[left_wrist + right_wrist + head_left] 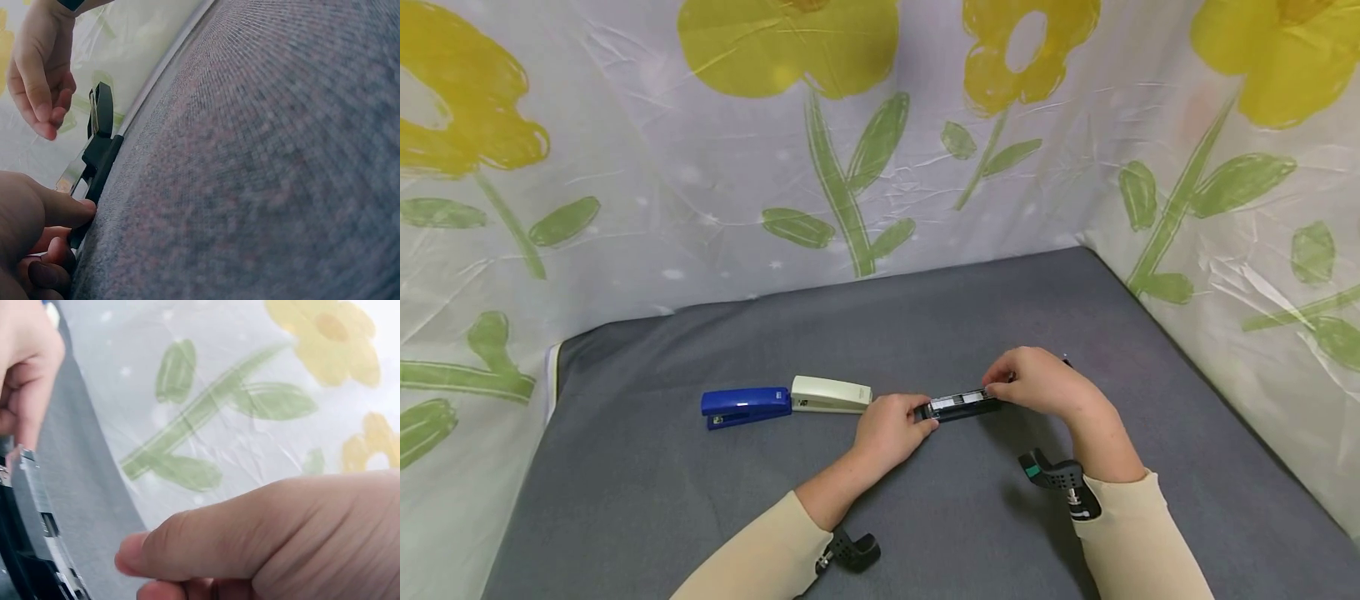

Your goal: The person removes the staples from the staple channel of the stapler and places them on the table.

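A black stapler point(962, 412) lies on the grey cloth, folded open, with its silvery staple channel showing. My left hand point(889, 429) pinches its left end between thumb and fingers, low against the cloth. The raised top arm point(104, 109) of the stapler stands up at the far end in the left wrist view. Near that end hovers my right hand point(1047, 382), fingers loosely bent. In the left wrist view the right hand point(42, 75) hangs apart from the stapler, with nothing visible in its fingers. The right wrist view shows the metal channel point(34, 487) beside the right thumb.
To the left, a blue stapler point(745, 403) and a cream stapler point(829, 393) lie end to end, the cream one close to my left hand. Grey cloth point(700, 508) covers the table. A flower-printed curtain point(700, 208) rises behind and along the sides.
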Available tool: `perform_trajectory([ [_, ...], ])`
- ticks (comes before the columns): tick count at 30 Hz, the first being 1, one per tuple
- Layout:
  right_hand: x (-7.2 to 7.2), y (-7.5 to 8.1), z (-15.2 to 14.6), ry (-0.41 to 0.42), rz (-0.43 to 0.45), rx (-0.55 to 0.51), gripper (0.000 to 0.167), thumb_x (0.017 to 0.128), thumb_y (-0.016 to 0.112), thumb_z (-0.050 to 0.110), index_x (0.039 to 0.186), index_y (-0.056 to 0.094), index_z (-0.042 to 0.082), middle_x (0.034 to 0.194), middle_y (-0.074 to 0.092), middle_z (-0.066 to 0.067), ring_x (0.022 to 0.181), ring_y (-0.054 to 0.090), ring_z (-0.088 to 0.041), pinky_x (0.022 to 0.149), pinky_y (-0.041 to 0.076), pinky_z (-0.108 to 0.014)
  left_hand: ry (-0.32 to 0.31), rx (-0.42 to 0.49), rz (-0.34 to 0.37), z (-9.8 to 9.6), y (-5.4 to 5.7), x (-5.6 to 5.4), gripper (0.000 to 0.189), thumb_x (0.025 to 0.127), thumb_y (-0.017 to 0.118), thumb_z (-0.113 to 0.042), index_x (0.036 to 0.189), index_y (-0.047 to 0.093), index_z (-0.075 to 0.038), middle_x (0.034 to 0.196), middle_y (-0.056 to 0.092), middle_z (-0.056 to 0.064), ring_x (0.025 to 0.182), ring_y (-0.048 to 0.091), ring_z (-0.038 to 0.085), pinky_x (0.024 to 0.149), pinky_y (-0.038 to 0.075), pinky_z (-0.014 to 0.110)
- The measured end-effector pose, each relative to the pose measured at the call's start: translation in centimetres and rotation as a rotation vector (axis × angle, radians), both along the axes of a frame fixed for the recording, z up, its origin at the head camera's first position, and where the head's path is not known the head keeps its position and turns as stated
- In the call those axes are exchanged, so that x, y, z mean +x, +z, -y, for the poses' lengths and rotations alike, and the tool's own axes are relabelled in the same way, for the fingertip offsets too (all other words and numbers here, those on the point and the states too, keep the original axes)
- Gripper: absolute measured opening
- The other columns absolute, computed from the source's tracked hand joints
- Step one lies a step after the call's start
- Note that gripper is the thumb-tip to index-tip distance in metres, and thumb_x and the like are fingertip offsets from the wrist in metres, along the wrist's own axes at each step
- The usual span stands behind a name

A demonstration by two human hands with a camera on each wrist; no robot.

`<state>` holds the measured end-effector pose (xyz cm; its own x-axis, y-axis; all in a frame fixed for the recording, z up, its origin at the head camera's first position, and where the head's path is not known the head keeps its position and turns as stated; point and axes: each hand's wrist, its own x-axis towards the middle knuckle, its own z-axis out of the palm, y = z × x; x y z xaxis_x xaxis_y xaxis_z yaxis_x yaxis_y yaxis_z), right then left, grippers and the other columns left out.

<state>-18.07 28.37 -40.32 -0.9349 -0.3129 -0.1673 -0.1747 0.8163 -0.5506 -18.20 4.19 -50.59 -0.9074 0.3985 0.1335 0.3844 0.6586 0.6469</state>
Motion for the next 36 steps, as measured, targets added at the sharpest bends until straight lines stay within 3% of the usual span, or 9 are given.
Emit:
perform_trajectory([
  [13,-0.1,-1.0,1.1,-0.040,0.086,0.102,0.015,0.094,0.071,0.015,0.096,0.083,0.006,0.077,0.067,0.003,0.066,0.052,-0.015,0.060,0.043,-0.033,-0.003,-0.006,-0.005,0.0,-0.1,0.0,0.030,0.087,0.084,-0.024,0.115,0.079,-0.013,0.056,0.048,-0.012,0.047,0.042,0.004,0.043,0.033,0.025],
  [20,-0.2,-1.6,1.7,-0.051,0.037,0.149,0.021,0.095,0.069,0.016,0.079,0.081,0.008,0.059,0.053,0.006,0.055,0.043,-0.012,0.054,0.035,-0.030,-0.007,-0.014,-0.016,0.0,-0.1,0.0,0.030,0.087,0.083,-0.024,0.114,0.079,-0.012,0.058,0.049,-0.011,0.048,0.042,0.004,0.044,0.033,0.025],
  [23,-0.3,-1.8,2.2,-0.079,0.036,0.146,0.021,0.094,0.071,0.017,0.077,0.081,0.009,0.059,0.054,0.006,0.055,0.044,-0.013,0.053,0.035,-0.030,-0.008,-0.011,-0.016,0.0,0.0,0.0,0.030,0.087,0.084,-0.024,0.115,0.079,-0.012,0.059,0.049,-0.011,0.048,0.043,0.004,0.044,0.033,0.025],
  [30,-0.3,-2.0,3.3,-0.153,0.078,0.142,0.018,0.093,0.074,0.024,0.088,0.084,0.010,0.074,0.069,0.002,0.063,0.055,-0.015,0.058,0.043,-0.032,-0.012,-0.017,-0.020,0.1,0.1,0.0,0.030,0.088,0.084,-0.024,0.115,0.079,-0.012,0.059,0.049,-0.011,0.048,0.042,0.004,0.043,0.032,0.025],
  [36,-0.2,-2.1,3.5,-0.225,0.079,0.139,0.018,0.092,0.076,0.026,0.086,0.083,0.011,0.075,0.069,0.000,0.063,0.056,-0.017,0.057,0.044,-0.033,-0.014,-0.028,-0.024,0.1,0.2,0.1,0.031,0.088,0.083,-0.026,0.115,0.079,-0.012,0.059,0.049,-0.011,0.048,0.042,0.004,0.043,0.032,0.025],
])
